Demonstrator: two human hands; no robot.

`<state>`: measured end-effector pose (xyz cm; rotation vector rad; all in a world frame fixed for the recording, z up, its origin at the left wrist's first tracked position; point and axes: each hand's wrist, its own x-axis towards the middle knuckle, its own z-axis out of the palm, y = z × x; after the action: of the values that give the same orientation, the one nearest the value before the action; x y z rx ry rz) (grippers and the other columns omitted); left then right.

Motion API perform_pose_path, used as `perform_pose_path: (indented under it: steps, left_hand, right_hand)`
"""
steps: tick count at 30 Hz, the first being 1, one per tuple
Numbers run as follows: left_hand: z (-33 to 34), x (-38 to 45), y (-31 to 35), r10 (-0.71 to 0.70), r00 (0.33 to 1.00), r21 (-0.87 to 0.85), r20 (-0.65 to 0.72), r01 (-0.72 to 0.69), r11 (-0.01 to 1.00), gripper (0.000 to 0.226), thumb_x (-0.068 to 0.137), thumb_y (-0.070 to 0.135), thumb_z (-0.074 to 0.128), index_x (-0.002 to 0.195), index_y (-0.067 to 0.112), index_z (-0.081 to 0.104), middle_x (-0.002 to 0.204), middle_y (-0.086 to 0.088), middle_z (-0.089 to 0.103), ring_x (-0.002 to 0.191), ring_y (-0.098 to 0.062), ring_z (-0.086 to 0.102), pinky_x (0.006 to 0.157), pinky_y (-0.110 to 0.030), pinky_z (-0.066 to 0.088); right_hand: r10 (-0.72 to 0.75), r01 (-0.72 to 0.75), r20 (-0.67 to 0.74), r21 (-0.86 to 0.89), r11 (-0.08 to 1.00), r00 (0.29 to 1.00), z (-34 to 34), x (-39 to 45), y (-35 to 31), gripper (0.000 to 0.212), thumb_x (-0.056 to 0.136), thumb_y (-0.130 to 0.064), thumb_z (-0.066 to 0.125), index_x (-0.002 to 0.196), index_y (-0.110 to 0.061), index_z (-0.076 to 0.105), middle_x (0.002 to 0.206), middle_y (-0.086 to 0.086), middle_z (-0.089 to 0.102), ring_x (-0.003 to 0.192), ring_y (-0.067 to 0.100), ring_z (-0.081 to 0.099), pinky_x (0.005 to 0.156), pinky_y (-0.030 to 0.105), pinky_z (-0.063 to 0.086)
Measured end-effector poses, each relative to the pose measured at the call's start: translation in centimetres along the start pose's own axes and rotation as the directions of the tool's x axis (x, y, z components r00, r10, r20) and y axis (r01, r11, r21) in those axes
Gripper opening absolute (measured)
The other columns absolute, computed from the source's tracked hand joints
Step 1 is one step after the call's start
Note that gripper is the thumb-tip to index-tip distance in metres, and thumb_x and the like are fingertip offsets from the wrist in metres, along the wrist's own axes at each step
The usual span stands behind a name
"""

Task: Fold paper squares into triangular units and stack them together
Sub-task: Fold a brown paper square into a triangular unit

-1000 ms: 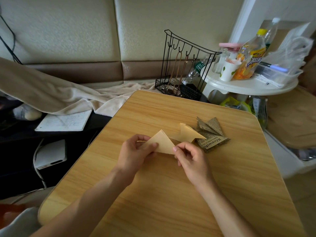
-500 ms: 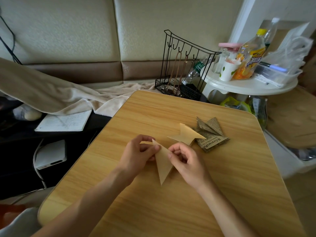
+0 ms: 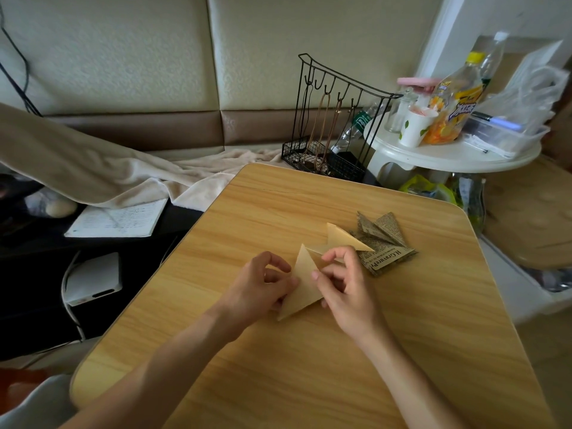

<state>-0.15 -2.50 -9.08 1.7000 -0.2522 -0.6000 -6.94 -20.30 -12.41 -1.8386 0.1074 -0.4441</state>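
Observation:
A tan folded paper triangle point(image 3: 305, 283) stands between my two hands, just above the wooden table point(image 3: 309, 366). My left hand point(image 3: 263, 289) pinches its left edge. My right hand point(image 3: 343, 283) grips its right edge with thumb and fingers. One point of the triangle aims up, another down to the left. Behind it lies a second tan folded unit point(image 3: 342, 238), its tip resting on a pile of newspaper-print folded units point(image 3: 383, 246) at the right.
A black wire rack point(image 3: 334, 119) stands past the table's far edge. A white round side table point(image 3: 448, 153) at the right holds bottles, a cup and a plastic box. At the left lie a beige blanket point(image 3: 93, 168), a notebook point(image 3: 117, 218) and a white device point(image 3: 93, 280).
The tan triangle has been turned in my hands: first it lay flat with its tip up, then pointed down, and now its long point aims down-left. Both hands kept hold and shifted slightly.

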Motion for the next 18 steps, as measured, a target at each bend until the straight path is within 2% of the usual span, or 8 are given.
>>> perform_pose_path:
  steps: [3,6,10,13,15,18]
  left_hand:
    - [0.09,0.17,-0.14,0.01,0.998,-0.085,-0.063,-0.015,0.996,0.015,0.095,0.015,0.072,0.104,0.012,0.06,0.089,-0.013,0.074,0.073,-0.021,0.075,0.061,-0.029,0.06]
    - [-0.06,0.36,-0.32,0.074,0.991,-0.026,-0.108,-0.078,0.997,0.008,0.098,0.013,0.067,0.095,0.019,0.062,0.091,-0.012,0.073,0.07,-0.019,0.074,0.06,-0.024,0.056]
    - [-0.18,0.52,-0.22,0.089,0.988,-0.058,-0.124,-0.096,0.994,0.014,0.1,0.016,0.064,0.091,0.024,0.07,0.088,-0.003,0.072,0.075,-0.013,0.072,0.067,-0.02,0.056]
    - [-0.06,0.46,-0.01,0.047,0.997,-0.214,-0.068,-0.061,0.975,0.008,0.099,0.01,0.065,0.099,0.014,0.072,0.088,-0.004,0.073,0.08,-0.018,0.073,0.077,-0.025,0.059]
    - [-0.04,0.23,0.01,0.031,0.999,-0.302,-0.025,-0.037,0.953,0.009,0.095,0.007,0.069,0.104,0.006,0.07,0.091,-0.009,0.073,0.085,-0.023,0.073,0.083,-0.029,0.06]
    - [-0.14,-0.01,0.01,0.008,1.0,-0.352,-0.011,-0.012,0.936,0.011,0.094,0.004,0.068,0.104,0.0,0.068,0.096,-0.014,0.071,0.089,-0.026,0.072,0.084,-0.032,0.061]
  right_hand:
    - [-0.062,0.066,0.088,-0.047,0.997,0.994,-0.08,-0.11,-0.44,0.015,0.098,-0.013,0.059,0.098,-0.027,0.057,0.072,0.002,0.062,0.057,0.031,0.055,0.054,0.054,0.049]
    - [-0.014,0.027,0.131,-0.101,0.995,0.991,-0.06,-0.11,-0.62,0.025,0.093,-0.013,0.052,0.09,-0.029,0.071,0.078,0.001,0.068,0.062,0.022,0.064,0.058,0.046,0.049]
    - [0.016,-0.009,0.105,-0.07,0.997,0.994,-0.18,-0.07,-0.5,0.041,0.086,-0.007,0.047,0.101,-0.032,0.077,0.068,0.002,0.069,0.066,0.024,0.068,0.059,0.036,0.046]
    - [0.029,-0.03,0.06,0.012,0.999,0.998,-0.04,0.03,-0.33,0.045,0.09,0.0,0.052,0.106,-0.035,0.074,0.075,-0.004,0.069,0.072,0.016,0.073,0.063,0.03,0.047]
    - [0.042,-0.045,0.047,0.057,0.997,0.998,0.02,0.01,-0.2,0.047,0.093,0.005,0.057,0.107,-0.036,0.074,0.081,0.0,0.072,0.073,0.016,0.074,0.064,0.028,0.047]
    - [0.03,-0.034,0.051,0.07,0.997,0.998,0.0,0.04,-0.19,0.045,0.091,0.003,0.063,0.107,-0.037,0.074,0.073,0.004,0.071,0.073,0.014,0.074,0.065,0.019,0.048]
